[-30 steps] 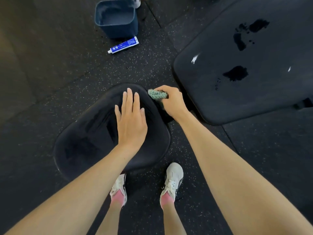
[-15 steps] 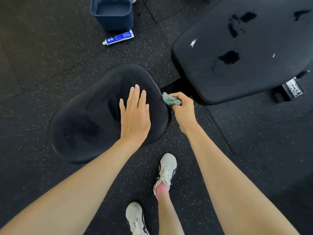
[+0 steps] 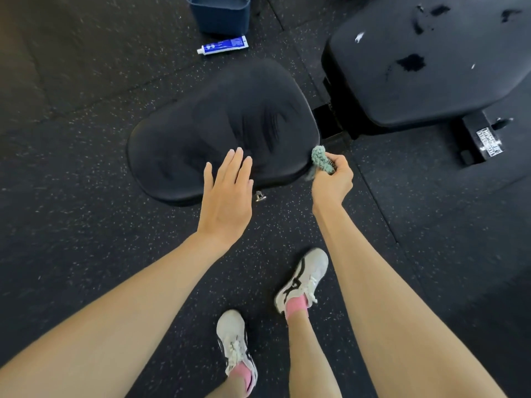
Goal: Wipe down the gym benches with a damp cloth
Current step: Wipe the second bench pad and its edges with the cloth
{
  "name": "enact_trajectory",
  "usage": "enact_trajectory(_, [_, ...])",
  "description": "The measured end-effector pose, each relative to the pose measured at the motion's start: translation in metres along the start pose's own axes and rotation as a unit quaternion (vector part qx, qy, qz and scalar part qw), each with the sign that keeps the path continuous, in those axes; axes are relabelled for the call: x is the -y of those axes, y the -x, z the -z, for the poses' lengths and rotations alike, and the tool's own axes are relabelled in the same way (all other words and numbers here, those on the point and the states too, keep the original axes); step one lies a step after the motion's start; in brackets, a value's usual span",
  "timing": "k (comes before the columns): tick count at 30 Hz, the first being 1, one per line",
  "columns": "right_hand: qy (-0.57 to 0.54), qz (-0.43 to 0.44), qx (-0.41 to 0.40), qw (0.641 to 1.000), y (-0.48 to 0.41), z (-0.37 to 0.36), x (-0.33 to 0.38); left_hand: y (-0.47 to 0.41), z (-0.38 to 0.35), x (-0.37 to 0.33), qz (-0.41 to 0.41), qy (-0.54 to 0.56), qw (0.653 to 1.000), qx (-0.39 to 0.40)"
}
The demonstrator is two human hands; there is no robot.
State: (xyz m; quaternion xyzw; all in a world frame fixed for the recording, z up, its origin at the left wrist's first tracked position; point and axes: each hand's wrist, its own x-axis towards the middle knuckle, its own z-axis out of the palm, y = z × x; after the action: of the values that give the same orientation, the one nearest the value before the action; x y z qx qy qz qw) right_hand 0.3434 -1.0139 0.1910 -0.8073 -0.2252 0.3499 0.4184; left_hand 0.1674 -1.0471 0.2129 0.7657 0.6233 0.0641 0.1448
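A black padded bench seat point(image 3: 201, 133) lies in the middle of the view, with faint wet streaks on its right half. The bigger black back pad point(image 3: 431, 61) at upper right carries dark wet patches. My right hand point(image 3: 332, 182) is closed around a bunched green cloth point(image 3: 321, 159) just off the seat's near right corner. My left hand point(image 3: 227, 196) hovers flat with fingers spread over the seat's near edge, holding nothing.
A dark blue bucket point(image 3: 219, 12) stands at the top, with a blue and white tube point(image 3: 222, 45) lying on the speckled rubber floor in front of it. The bench frame with a white label point(image 3: 488, 140) sits at right. My two white shoes point(image 3: 301, 280) are below.
My right hand has drawn the cloth along the seat's right edge toward me. My left hand has lifted off the seat and pulled back to its near edge. I have stepped backward.
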Motion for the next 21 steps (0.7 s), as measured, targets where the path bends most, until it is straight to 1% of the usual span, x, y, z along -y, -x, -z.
enact_trajectory(7, [-0.022,-0.003,0.000,1.000,0.049,-0.009,-0.022,0.056,-0.026,0.000,0.092,0.033,0.995,0.012])
enact_trajectory(8, [-0.026,0.000,0.021,0.999,0.058,-0.012,-0.027,0.062,-0.031,-0.002,0.105,0.037,0.994,0.010])
enact_trajectory(9, [-0.022,0.007,0.066,0.998,0.068,-0.015,-0.031,0.067,-0.034,-0.005,0.117,0.038,0.992,0.003])
enact_trajectory(10, [-0.005,0.019,0.129,0.991,0.080,-0.021,-0.034,0.073,-0.037,-0.008,0.130,0.040,0.991,-0.009])
enact_trajectory(11, [0.010,0.031,0.189,0.982,0.092,-0.027,-0.036,0.078,-0.039,-0.012,0.147,0.047,0.988,-0.027])
enact_trajectory(12, [0.012,0.034,0.231,0.972,0.102,-0.033,-0.037,0.083,-0.040,-0.017,0.170,0.065,0.982,-0.050])
enact_trajectory(13, [0.002,0.025,0.254,0.967,0.111,-0.038,-0.037,0.086,-0.040,-0.022,0.199,0.092,0.973,-0.073])
enact_trajectory(15, [-0.014,-0.016,0.265,0.964,0.118,-0.040,-0.035,0.092,-0.037,-0.031,0.256,0.163,0.946,-0.112])
enact_trajectory(17, [-0.017,-0.062,0.296,0.953,0.111,-0.032,-0.037,0.093,-0.032,-0.037,0.321,0.256,0.901,-0.140])
enact_trajectory(19, [-0.024,-0.099,0.350,0.931,0.100,-0.016,-0.042,0.089,-0.025,-0.039,0.379,0.366,0.840,-0.128])
enact_trajectory(21, [-0.061,-0.147,0.401,0.902,0.094,0.000,-0.045,0.087,-0.022,-0.038,0.392,0.453,0.797,-0.077])
